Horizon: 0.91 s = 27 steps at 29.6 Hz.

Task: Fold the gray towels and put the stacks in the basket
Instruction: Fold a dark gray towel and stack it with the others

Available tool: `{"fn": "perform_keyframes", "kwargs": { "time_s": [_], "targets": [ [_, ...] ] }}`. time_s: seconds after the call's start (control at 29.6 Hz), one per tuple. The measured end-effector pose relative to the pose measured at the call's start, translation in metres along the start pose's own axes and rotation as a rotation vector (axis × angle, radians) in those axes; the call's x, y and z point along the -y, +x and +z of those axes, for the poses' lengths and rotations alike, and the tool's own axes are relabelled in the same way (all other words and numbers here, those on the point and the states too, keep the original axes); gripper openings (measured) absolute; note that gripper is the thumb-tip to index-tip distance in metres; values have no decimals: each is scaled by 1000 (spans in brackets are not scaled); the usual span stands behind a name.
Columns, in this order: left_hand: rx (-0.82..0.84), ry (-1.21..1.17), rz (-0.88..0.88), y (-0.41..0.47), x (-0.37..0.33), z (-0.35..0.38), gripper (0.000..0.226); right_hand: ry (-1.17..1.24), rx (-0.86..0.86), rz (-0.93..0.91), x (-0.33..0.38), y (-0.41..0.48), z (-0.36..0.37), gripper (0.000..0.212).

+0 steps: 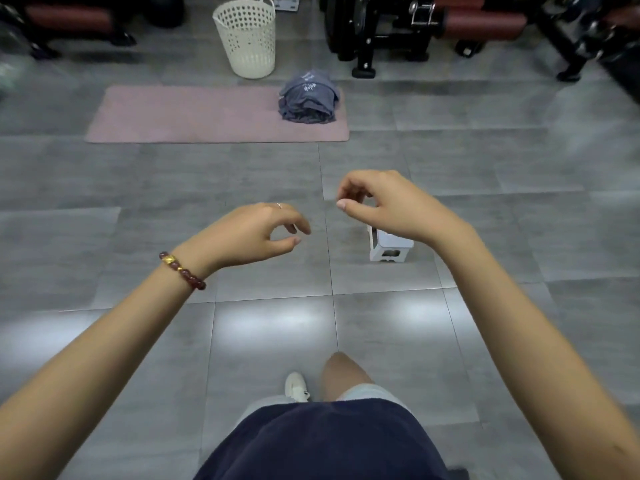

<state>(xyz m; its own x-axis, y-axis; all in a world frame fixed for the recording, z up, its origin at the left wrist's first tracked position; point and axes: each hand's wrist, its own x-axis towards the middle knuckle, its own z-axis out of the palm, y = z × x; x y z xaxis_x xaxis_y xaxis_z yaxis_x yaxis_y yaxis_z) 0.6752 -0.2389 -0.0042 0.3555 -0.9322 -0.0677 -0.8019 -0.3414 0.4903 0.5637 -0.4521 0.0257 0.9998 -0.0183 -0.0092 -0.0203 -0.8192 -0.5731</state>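
Observation:
A heap of gray towels [309, 98] lies on the right end of a pink mat [194, 116] on the floor ahead. Just behind the mat stands a white perforated laundry basket [246, 39], upright, and nothing shows inside it from here. My left hand [252, 233] and my right hand [384, 202] hover in the air in front of me, well short of the mat. Both have loosely curled fingers and hold nothing.
A small white stool [389, 247] stands on the gray tiled floor under my right hand. Black gym machines [381, 32] with dark red pads line the far wall, right of the basket. My legs and one white shoe [296, 386] show at the bottom.

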Motion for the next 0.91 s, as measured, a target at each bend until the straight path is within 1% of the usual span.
{"fn": "perform_keyframes", "kwargs": {
  "time_s": [0.24, 0.3, 0.37, 0.44, 0.54, 0.68, 0.78, 0.91],
  "targets": [
    [25, 6, 16, 104, 89, -42, 20, -26, 15, 28, -64, 128, -23, 15],
    [15, 5, 1, 138, 116, -52, 27, -30, 10, 8, -85, 172, -33, 16],
    [8, -12, -24, 171, 144, -65, 30, 1, -4, -2, -103, 215, -44, 16],
    [8, -7, -48, 207, 167, -83, 24, 99, -23, 2, -119, 257, -58, 15],
    [-37, -16, -71, 252, 199, -115, 28, 220, -5, -23, -133, 324, -75, 11],
    [-71, -42, -85, 295, 243, -159, 34, 209, 12, -54, -145, 411, -95, 11],
    [-85, -60, -109, 322, 291, -186, 42, 217, 29, -63, -154, 474, -101, 12],
    [-81, -78, -141, 360, 373, -218, 40, 190, 23, -74, -162, 568, -100, 12]
  ]
}}
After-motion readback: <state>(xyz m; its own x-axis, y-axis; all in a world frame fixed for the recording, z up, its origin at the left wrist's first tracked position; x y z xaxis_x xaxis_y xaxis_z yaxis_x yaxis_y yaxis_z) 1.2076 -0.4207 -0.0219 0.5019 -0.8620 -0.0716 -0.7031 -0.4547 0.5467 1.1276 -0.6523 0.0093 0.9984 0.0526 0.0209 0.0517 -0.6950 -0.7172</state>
